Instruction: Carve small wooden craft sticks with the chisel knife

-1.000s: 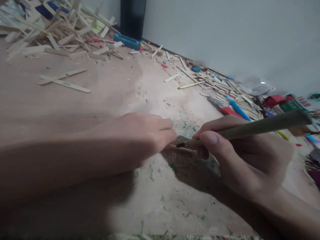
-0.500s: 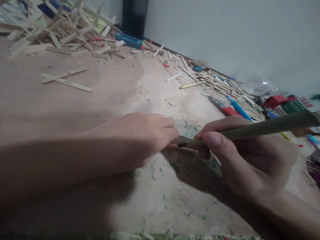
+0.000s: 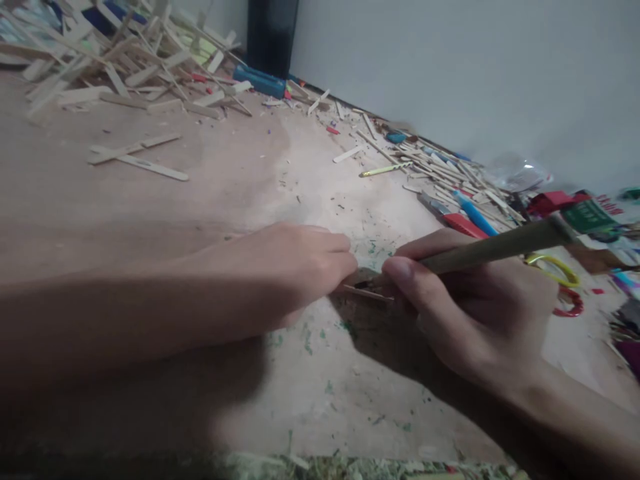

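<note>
The right hand [image 3: 475,313] clamps a long-handled tool [image 3: 495,247], its dark tip blurred just beside a thin stick [image 3: 371,293]. At the stick's ten o'clock, the left hand [image 3: 310,260] hides its fingertips; its grip I cannot tell. At the right hand's three o'clock, a red loop [image 3: 577,306] is partly covered.

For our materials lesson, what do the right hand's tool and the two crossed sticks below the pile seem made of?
Tool handle: probably matte wood, from its dull brownish surface; the dark tip may be metal, but blurs.
Crossed sticks: likely bare wood, being pale and dull.
</note>
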Tool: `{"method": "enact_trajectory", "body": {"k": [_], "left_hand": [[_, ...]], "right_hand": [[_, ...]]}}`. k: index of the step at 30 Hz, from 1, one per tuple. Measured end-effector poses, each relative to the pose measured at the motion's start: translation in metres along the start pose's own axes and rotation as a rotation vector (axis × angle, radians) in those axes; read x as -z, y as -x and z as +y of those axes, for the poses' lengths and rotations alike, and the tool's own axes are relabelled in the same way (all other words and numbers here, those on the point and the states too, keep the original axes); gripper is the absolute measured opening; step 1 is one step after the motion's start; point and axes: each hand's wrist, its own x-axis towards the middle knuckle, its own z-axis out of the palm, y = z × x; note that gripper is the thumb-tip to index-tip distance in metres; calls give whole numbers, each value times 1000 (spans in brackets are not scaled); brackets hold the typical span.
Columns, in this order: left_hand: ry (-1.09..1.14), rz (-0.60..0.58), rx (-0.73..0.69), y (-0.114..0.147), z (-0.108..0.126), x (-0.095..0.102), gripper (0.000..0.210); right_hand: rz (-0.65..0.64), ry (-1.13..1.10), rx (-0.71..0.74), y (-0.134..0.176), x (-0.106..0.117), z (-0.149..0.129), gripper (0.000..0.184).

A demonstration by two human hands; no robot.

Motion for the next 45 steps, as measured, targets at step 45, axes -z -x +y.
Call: {"method": "enact_trajectory", "body": {"k": [45], "left_hand": [[-42, -69, 84, -4, -3, -11, 28]], "right_hand": [[70, -46, -45, -3, -8, -5, 28]]}}
